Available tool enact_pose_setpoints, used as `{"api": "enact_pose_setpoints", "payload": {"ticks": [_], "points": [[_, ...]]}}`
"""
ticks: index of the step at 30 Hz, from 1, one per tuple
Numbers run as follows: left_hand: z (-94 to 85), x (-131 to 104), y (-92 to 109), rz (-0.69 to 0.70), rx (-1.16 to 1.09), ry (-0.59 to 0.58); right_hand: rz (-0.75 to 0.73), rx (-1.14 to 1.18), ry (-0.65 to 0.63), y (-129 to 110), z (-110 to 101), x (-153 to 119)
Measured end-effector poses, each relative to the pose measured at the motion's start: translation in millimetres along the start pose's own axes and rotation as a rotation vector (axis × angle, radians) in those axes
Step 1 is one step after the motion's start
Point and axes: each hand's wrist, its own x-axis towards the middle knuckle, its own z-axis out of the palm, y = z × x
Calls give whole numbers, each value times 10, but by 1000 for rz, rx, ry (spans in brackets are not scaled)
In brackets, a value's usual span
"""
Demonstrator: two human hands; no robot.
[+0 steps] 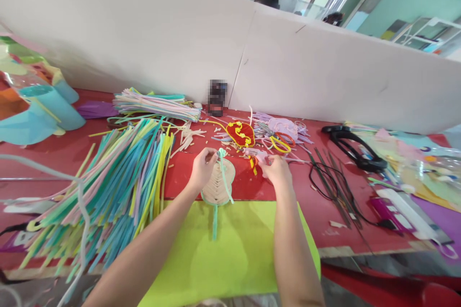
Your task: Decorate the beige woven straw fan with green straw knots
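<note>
My left hand (203,168) is closed in a pinch at the top edge of a beige fan-shaped piece (215,184) made of fuzzy craft stems. Its fingertips touch a mint-green curled stem (222,152), from which a loose green strip hangs down over the fan. The fan has a green rim and a green handle (215,223). To the right, my right hand (276,170) is closed around a small pink tool (261,156) with a narrow front pointing left; its exact kind is unclear. Below that front lies a yellow-orange piece (253,165).
Bundled pastel craft stems (122,172) cover the left side. Behind my hands lie a red fan with yellow trim (239,133), scissors (281,144) and a lilac piece (284,127). At right are dark rods (333,187), a black cord and a purple power strip (391,213). A white partition (306,62) stands behind.
</note>
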Motion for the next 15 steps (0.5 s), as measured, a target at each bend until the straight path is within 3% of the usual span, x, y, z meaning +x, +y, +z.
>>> {"api": "enact_pose_setpoints", "payload": {"ticks": [2, 3, 8, 15], "points": [[4, -5, 15, 0, -3, 5, -52, 75, 103, -247, -48, -100], [7, -7, 20, -1, -7, 5, -106, 175, 86, -386, -47, -161], [8, -20, 38, 5, -1, 0, -227, 607, -214, -897, 211, -459], [-13, -13, 45, 9, 87, -4, -83, 857, -471, -822, 433, -566]]}}
